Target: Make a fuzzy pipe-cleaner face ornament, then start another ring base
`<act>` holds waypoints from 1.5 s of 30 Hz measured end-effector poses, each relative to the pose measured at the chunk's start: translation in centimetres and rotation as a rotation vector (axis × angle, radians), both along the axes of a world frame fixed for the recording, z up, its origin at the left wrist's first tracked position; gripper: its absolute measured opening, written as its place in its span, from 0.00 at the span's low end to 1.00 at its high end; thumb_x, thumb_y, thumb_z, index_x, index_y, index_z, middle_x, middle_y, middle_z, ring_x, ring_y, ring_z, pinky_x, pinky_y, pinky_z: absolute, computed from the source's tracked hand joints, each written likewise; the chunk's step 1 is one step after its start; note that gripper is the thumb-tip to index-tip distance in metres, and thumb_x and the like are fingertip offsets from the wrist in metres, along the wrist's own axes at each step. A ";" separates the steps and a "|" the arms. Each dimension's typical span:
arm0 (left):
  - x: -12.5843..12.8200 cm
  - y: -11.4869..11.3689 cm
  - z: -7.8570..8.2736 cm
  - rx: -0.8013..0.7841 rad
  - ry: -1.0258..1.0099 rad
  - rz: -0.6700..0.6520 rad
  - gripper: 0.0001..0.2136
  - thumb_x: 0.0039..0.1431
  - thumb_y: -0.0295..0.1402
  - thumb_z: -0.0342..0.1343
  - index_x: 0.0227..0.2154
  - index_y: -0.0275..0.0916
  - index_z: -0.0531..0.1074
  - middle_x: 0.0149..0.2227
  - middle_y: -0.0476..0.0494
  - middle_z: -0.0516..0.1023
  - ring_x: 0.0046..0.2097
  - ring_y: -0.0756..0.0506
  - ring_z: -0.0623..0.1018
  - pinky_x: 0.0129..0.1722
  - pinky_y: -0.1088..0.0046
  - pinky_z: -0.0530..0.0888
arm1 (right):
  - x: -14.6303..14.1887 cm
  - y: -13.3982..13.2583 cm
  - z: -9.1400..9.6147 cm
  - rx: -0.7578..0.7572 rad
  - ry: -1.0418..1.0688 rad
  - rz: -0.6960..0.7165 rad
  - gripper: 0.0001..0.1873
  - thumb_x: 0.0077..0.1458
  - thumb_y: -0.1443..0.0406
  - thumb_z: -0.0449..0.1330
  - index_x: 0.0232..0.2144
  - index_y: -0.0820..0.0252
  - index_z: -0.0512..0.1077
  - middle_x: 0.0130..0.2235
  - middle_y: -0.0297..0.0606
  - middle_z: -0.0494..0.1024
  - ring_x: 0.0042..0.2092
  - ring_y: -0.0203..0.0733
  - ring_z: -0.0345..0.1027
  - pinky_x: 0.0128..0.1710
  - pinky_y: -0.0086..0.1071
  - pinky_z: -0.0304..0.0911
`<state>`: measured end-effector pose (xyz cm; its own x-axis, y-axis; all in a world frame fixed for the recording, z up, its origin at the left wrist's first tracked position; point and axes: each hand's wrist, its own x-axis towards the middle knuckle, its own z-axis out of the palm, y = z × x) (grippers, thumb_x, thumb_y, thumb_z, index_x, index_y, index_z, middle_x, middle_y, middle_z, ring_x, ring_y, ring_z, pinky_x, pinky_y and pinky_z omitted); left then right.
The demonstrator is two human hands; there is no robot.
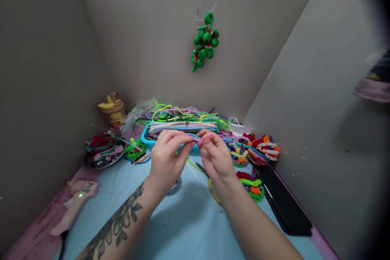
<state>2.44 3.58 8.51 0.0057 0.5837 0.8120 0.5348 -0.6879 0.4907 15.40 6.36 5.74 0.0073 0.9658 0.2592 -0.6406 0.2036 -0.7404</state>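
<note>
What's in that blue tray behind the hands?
The blue tray holds long strips, some pale. The left hand and right hand block part of the view; its bottom is hidden.

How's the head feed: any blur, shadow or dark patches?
Head view: black blur along the right edge; head view: soft shadow on the blue surface below left hand and right hand; head view: pinched strands look slightly soft.

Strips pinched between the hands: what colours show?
The strips show pink and blue, best seen in the head view.
</note>
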 end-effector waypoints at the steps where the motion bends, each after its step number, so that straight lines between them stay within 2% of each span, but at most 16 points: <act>1: 0.1 -0.1 -0.2 0.052 0.042 0.013 0.04 0.55 0.26 0.58 0.33 0.40 0.75 0.33 0.46 0.76 0.37 0.48 0.74 0.41 0.70 0.70 | -0.1 -0.1 0.0 -0.004 0.010 -0.014 0.13 0.39 0.60 0.71 0.21 0.58 0.70 0.36 0.32 0.68 0.38 0.35 0.62 0.43 0.30 0.58; 5: 0.4 -0.3 -0.9 0.114 0.120 0.028 0.07 0.56 0.26 0.57 0.37 0.41 0.75 0.35 0.45 0.79 0.38 0.47 0.75 0.42 0.70 0.72 | -0.4 -0.6 0.3 0.017 0.006 -0.053 0.13 0.38 0.60 0.71 0.21 0.57 0.70 0.37 0.33 0.68 0.38 0.36 0.62 0.42 0.32 0.60; 11: 0.6 -0.5 -0.7 0.036 0.051 -0.051 0.07 0.56 0.27 0.57 0.36 0.41 0.77 0.34 0.44 0.81 0.38 0.47 0.77 0.41 0.70 0.73 | -0.5 -1.3 0.7 0.109 -0.039 -0.097 0.09 0.38 0.60 0.71 0.21 0.54 0.75 0.37 0.34 0.67 0.41 0.39 0.62 0.43 0.33 0.60; 13: 0.8 -0.6 -0.3 -0.055 -0.001 -0.102 0.06 0.56 0.28 0.57 0.34 0.41 0.78 0.33 0.45 0.81 0.36 0.47 0.78 0.40 0.71 0.73 | -0.4 -1.2 0.7 0.127 -0.067 -0.121 0.09 0.39 0.60 0.71 0.21 0.53 0.75 0.38 0.35 0.66 0.42 0.40 0.62 0.43 0.34 0.60; 16: 1.2 -0.6 0.0 -0.276 -0.153 -0.197 0.06 0.56 0.32 0.57 0.32 0.40 0.79 0.33 0.44 0.82 0.36 0.46 0.79 0.38 0.71 0.74 | 0.0 -0.8 0.4 0.190 -0.123 -0.193 0.07 0.40 0.60 0.70 0.21 0.53 0.75 0.38 0.36 0.66 0.45 0.42 0.61 0.46 0.36 0.59; 22: 1.6 -0.1 -0.1 -0.627 -0.436 -0.324 0.10 0.52 0.38 0.60 0.29 0.36 0.80 0.29 0.45 0.81 0.32 0.46 0.77 0.34 0.72 0.72 | 0.7 0.4 0.0 0.348 -0.290 -0.330 0.02 0.45 0.64 0.68 0.24 0.51 0.77 0.40 0.35 0.66 0.47 0.42 0.60 0.50 0.39 0.56; 26: 1.2 0.2 -0.1 -0.689 -0.494 -0.364 0.12 0.49 0.41 0.61 0.26 0.34 0.79 0.25 0.45 0.79 0.29 0.48 0.74 0.31 0.73 0.71 | 0.9 0.5 0.1 0.359 -0.377 -0.307 0.03 0.44 0.61 0.68 0.25 0.51 0.78 0.40 0.36 0.67 0.46 0.43 0.62 0.47 0.39 0.59; 29: 0.8 0.1 0.1 -0.665 -0.469 -0.372 0.12 0.49 0.41 0.61 0.25 0.34 0.78 0.24 0.47 0.76 0.28 0.49 0.72 0.29 0.74 0.68 | 0.9 -0.1 0.6 0.348 -0.409 -0.270 0.04 0.45 0.61 0.68 0.25 0.53 0.77 0.39 0.36 0.69 0.45 0.43 0.63 0.45 0.38 0.61; 33: 0.4 -0.2 0.5 -0.630 -0.448 -0.358 0.12 0.50 0.41 0.61 0.23 0.35 0.76 0.21 0.50 0.72 0.25 0.51 0.68 0.26 0.75 0.65 | 1.8 -0.8 1.8 0.401 -0.507 -0.159 0.01 0.49 0.63 0.65 0.28 0.52 0.77 0.38 0.36 0.72 0.45 0.43 0.65 0.47 0.39 0.61; 35: 0.1 -0.2 0.6 -0.630 -0.495 -0.402 0.11 0.50 0.39 0.61 0.21 0.35 0.75 0.20 0.51 0.71 0.24 0.52 0.67 0.26 0.76 0.64 | 2.4 -0.9 2.3 0.471 -0.597 -0.096 0.05 0.53 0.64 0.62 0.33 0.51 0.77 0.39 0.36 0.73 0.46 0.43 0.66 0.48 0.40 0.61; 37: 0.0 -0.1 0.7 -0.657 -0.590 -0.473 0.10 0.50 0.37 0.61 0.21 0.36 0.74 0.19 0.52 0.70 0.24 0.52 0.67 0.26 0.76 0.64 | 2.8 -1.0 2.6 0.568 -0.719 -0.121 0.11 0.54 0.66 0.60 0.41 0.48 0.75 0.43 0.37 0.73 0.47 0.44 0.65 0.48 0.41 0.61; 39: -0.1 0.0 0.8 -0.715 -0.693 -0.539 0.09 0.49 0.36 0.61 0.21 0.35 0.74 0.18 0.52 0.69 0.23 0.53 0.66 0.24 0.77 0.63 | 2.9 -1.1 2.5 0.675 -0.833 -0.231 0.19 0.53 0.67 0.61 0.47 0.46 0.71 0.48 0.38 0.71 0.51 0.46 0.63 0.51 0.44 0.60; 42: 0.0 0.3 0.7 -0.814 -0.798 -0.574 0.09 0.47 0.36 0.62 0.22 0.34 0.74 0.19 0.52 0.69 0.22 0.54 0.65 0.23 0.78 0.62 | 2.4 -0.9 1.8 0.765 -0.886 -0.434 0.30 0.51 0.68 0.62 0.55 0.42 0.62 0.54 0.39 0.66 0.57 0.49 0.58 0.54 0.48 0.58; 45: 0.1 0.6 0.5 -0.856 -0.816 -0.590 0.10 0.47 0.36 0.62 0.22 0.34 0.74 0.21 0.50 0.71 0.24 0.53 0.67 0.23 0.78 0.61 | 2.0 -0.6 1.1 0.824 -0.903 -0.521 0.33 0.51 0.68 0.63 0.57 0.39 0.61 0.55 0.39 0.65 0.56 0.48 0.59 0.52 0.46 0.61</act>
<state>2.58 4.17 8.96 0.1225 0.9891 0.0818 -0.3908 -0.0277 0.9201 17.41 5.78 6.89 -0.1568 0.4618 0.8730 0.2971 0.8650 -0.4043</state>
